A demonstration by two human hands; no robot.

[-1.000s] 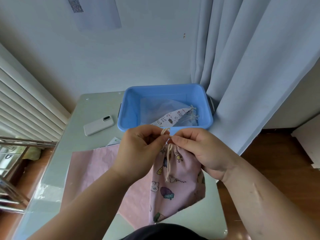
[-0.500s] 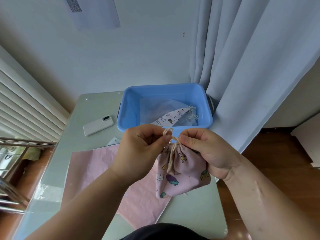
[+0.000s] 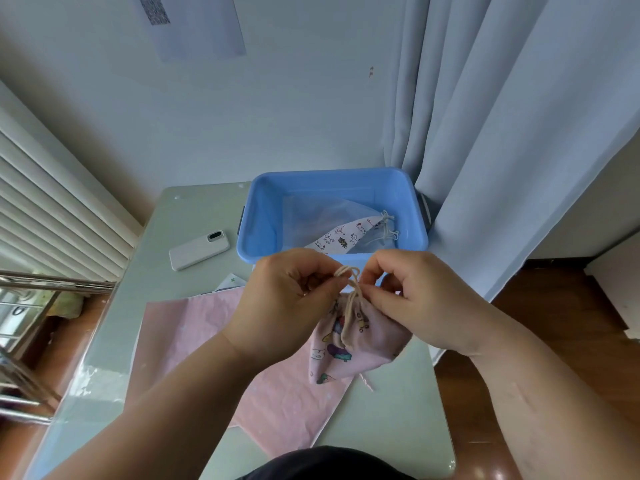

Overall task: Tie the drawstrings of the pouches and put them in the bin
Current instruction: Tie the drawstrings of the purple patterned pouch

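Above the tabletop's middle, left hand and right hand pinch the cream drawstring of the pink printed pouch, fingers curled; blue bin at the far edge holds tied pouches.

Pink pouch, cartoon prints all over, is held up just in front of the blue bin's near wall, mouth gathered tight and facing up. Its cream drawstring loops above the neck, pinched by the left hand and right hand, ends trailing down the cloth. Inside the bin lies a white pouch with small animal prints, cords bunched toward the bin's right wall.
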